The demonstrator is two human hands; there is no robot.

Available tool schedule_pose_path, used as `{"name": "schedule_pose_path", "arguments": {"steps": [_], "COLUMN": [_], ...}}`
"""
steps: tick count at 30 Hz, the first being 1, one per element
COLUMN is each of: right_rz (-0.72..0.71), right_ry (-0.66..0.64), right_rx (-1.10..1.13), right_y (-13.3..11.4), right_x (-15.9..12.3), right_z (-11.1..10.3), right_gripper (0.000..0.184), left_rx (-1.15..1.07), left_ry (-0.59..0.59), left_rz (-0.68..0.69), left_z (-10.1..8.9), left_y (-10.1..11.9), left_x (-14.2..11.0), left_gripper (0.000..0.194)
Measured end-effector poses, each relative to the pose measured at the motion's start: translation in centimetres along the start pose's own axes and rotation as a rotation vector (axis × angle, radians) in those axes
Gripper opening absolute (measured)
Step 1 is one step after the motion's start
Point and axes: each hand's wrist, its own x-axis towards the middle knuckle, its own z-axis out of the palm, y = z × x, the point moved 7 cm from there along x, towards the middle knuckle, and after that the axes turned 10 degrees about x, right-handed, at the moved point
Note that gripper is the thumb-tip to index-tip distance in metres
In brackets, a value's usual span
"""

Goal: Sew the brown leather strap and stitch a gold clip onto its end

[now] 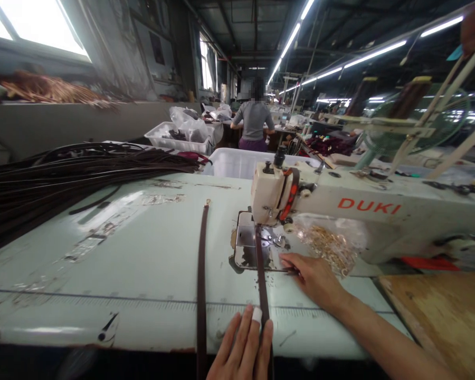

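Note:
A dark brown strap (261,269) runs from under the sewing machine's presser foot toward me. My left hand (243,345) is at the table's front edge, fingers stretched along the strap and index finger on it; its thumb is hidden. White tape wraps one fingertip. My right hand (319,282) rests right of the needle plate (247,256), its fingers closed around a thin dark object (292,271) that I cannot make out further. The sewing machine (275,195) stands over the strap. Left of it lies a second brown strap (201,269) with a small metal end piece.
A thick bundle of dark straps (83,169) covers the table's far left. Behind the machine head is a white bin (237,163). A plastic bag of gold-coloured hardware (328,245) lies under the machine arm. A wooden board (439,311) is at right. Farther off, a person (253,119) faces away.

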Motion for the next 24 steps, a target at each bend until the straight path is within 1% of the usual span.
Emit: {"name": "schedule_pose_path", "arguments": {"steps": [5, 8, 14, 19, 24], "right_rz": [-0.005, -0.001, 0.002, 0.004, 0.007], "right_ry": [-0.009, -0.015, -0.021, -0.01, -0.008], "right_rx": [-0.015, -0.02, -0.041, -0.032, -0.034], "right_y": [0.11, 0.09, 0.0, 0.18, 0.14], "right_x": [-0.03, -0.07, -0.14, -0.13, -0.06], "right_z": [0.16, 0.14, 0.02, 0.04, -0.01], "right_gripper": [0.035, 0.036, 0.034, 0.036, 0.037], "left_rx": [0.007, 0.005, -0.047, -0.185, -0.28], "left_ry": [0.014, -0.001, -0.083, -0.17, -0.214], "left_rz": [0.022, 0.001, -0.005, -0.038, -0.076], "left_z": [-0.16, -0.27, -0.41, -0.34, -0.27], "left_y": [0.0, -0.21, -0.3, -0.34, -0.21], "left_x": [-0.17, -0.16, 0.0, 0.13, 0.2], "left_gripper": [0.04, 0.042, 0.046, 0.054, 0.062]}}
